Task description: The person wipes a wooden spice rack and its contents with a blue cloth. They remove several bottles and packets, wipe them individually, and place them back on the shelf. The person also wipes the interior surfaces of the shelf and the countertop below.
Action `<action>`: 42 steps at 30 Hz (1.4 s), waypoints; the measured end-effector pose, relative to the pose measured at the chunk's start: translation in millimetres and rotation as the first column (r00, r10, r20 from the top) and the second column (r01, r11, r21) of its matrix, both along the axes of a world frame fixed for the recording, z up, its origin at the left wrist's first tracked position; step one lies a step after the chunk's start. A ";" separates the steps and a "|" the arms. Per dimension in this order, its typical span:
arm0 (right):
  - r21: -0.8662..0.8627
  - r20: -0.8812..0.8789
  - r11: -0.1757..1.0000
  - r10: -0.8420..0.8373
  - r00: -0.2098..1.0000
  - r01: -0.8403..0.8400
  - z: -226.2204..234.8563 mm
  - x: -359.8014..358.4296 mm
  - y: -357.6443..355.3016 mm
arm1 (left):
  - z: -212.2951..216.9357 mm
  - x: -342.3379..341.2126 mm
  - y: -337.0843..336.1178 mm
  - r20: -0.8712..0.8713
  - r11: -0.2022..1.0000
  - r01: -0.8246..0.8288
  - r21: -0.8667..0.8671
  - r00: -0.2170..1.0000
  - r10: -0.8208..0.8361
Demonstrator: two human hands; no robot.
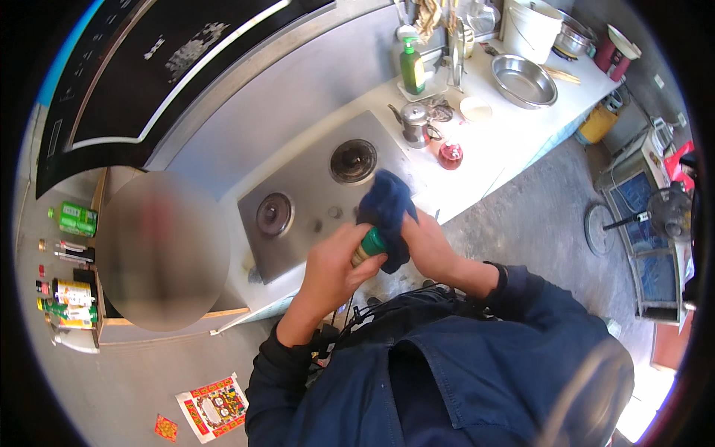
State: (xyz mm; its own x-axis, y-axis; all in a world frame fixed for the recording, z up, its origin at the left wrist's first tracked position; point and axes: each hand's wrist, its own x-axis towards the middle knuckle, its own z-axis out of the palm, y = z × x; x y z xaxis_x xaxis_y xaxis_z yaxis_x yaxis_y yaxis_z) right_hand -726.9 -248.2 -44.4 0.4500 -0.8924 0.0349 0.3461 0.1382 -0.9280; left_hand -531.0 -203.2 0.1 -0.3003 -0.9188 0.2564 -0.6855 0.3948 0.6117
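- Head view, looking down over a person in a dark blue jacket standing at a steel two-burner stove (313, 201) set into a pale counter (506, 141)
- left hand (337, 262) is wrapped closed around a small green bottle (370, 244), holding it over the stove's front edge; only the bottle's upper part shows above the fingers
- right hand (428, 246) is closed on a dark blue cloth (387, 212), pressing it against the top and far side of the bottle; the cloth drapes over the bottle's end and hides whatever cap it has
- further along the counter: a small metal kettle (414, 123), a red lidded pot (450, 155), a green dish-soap bottle (411, 67), a wide steel bowl (523, 80) and a white bucket (530, 28)
- at the left, a shelf holds green bottles and jars (71, 261); part of that side is blurred out
- possible trouble, as a judgement: the bottle is held by one hand in mid-air, so a hard rub could twist it loose and drop it on the stove; if the hidden cap is loose, the contents could spill into the cloth
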 end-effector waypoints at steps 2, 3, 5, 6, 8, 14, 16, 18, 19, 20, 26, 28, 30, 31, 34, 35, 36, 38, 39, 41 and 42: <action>-0.410 -0.100 0.912 -0.053 0.994 0.008 -0.6 -1.7 4.4 | 2.0 3.1 1.9 -0.078 0.987 -0.040 0.158 0.995 0.053; -0.612 -0.196 0.790 -0.112 0.974 -0.032 -1.1 -3.2 3.1 | 1.2 0.9 2.9 -0.139 0.984 -0.030 0.175 0.989 0.054; -0.715 -0.308 0.692 -0.179 0.934 -0.103 -6.2 -2.7 2.6 | -5.6 -1.0 4.3 -0.061 0.983 -0.063 0.170 0.995 0.075; -0.694 -0.299 0.717 -0.198 0.934 -0.070 -8.5 -0.4 5.2 | -9.3 -2.2 7.2 -0.021 0.982 -0.080 0.172 0.996 0.084; -0.643 -0.283 0.766 -0.245 0.927 0.006 -11.7 5.8 12.1 | -20.2 -8.0 9.2 0.121 0.996 -0.080 0.043 0.990 0.074; -0.132 -0.401 0.989 0.004 0.916 -0.062 -14.2 4.9 -3.3 | -28.3 -14.4 12.7 0.304 0.990 -0.030 -0.134 0.950 0.070; -0.190 -0.200 0.981 0.010 0.980 -0.049 -22.1 3.2 -2.4 | -24.5 -11.5 11.1 0.032 0.992 -0.076 0.101 0.997 0.073; -0.360 -0.104 0.932 0.010 0.995 -0.047 -11.8 -0.8 0.8 | -23.6 -3.8 9.5 -0.391 0.881 0.004 0.473 0.897 0.206; -0.385 0.001 0.922 0.029 1.000 -0.026 -15.9 0.3 0.8 | -24.8 -2.6 7.1 -0.557 0.815 0.098 0.571 0.776 0.297; -0.442 0.015 0.896 0.055 0.998 -0.043 -16.9 1.1 -1.6 | -26.0 -1.5 5.0 -0.660 0.745 0.186 0.641 0.628 0.412; -0.754 -0.104 0.655 -0.054 0.993 -0.044 -22.7 3.5 -15.9 | -22.5 14.5 -8.9 -0.679 0.550 0.404 0.731 0.516 0.523; -0.690 -0.132 0.722 -0.054 0.990 -0.052 -23.2 2.9 -16.1 | -40.9 25.6 -5.6 -0.659 0.500 0.429 0.752 0.508 0.555; -0.632 -0.123 0.775 -0.062 0.990 -0.030 -24.0 0.7 -14.5 | -43.9 20.3 -7.4 -0.662 0.523 0.407 0.749 0.500 0.558; -0.603 -0.106 0.798 -0.069 0.992 -0.009 -25.3 0.7 -12.8 | -36.1 12.0 -4.5 -0.672 0.559 0.380 0.737 0.494 0.551; -0.413 -0.114 0.910 -0.098 0.989 0.042 -22.6 -3.7 -4.8 | -18.2 14.3 0.6 -0.528 0.688 0.182 0.702 0.782 0.331; -0.347 -0.119 0.936 -0.102 0.988 0.055 -21.8 -6.0 -5.3 | -4.7 19.0 -2.0 -0.262 0.801 0.026 0.598 0.951 0.164; -0.279 -0.123 0.958 -0.098 0.988 0.061 -22.2 -6.6 -6.1 | 11.0 20.2 3.0 -0.148 0.865 -0.065 0.497 0.976 0.158; -0.265 -0.165 0.956 -0.175 0.971 0.128 -30.8 -5.9 -14.1 | 55.2 10.9 15.4 -0.162 0.963 -0.153 0.223 0.968 0.192; -0.288 -0.237 0.944 -0.231 0.944 0.159 -34.1 -10.8 -18.4 | 78.4 4.0 16.8 -0.185 0.987 -0.129 0.096 0.972 0.145; -0.336 -0.355 0.921 -0.318 0.879 0.198 -37.4 -28.2 -20.7 | 128.7 -16.2 7.0 -0.140 0.991 0.048 -0.122 0.988 -0.065; -0.367 -0.389 0.907 -0.351 0.852 0.207 -32.2 -41.2 -20.9 | 155.7 -28.9 -0.5 -0.067 0.962 0.231 -0.146 0.968 -0.243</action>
State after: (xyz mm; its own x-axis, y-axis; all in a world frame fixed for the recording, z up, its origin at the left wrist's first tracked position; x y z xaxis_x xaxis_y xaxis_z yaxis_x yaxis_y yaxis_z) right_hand -768.1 -269.1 -76.7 0.2153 -0.9595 0.1816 -0.1237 -0.2112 -0.9696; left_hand -560.0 -203.7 155.8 -0.4772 -0.7787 0.4074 -0.5111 0.6230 0.5922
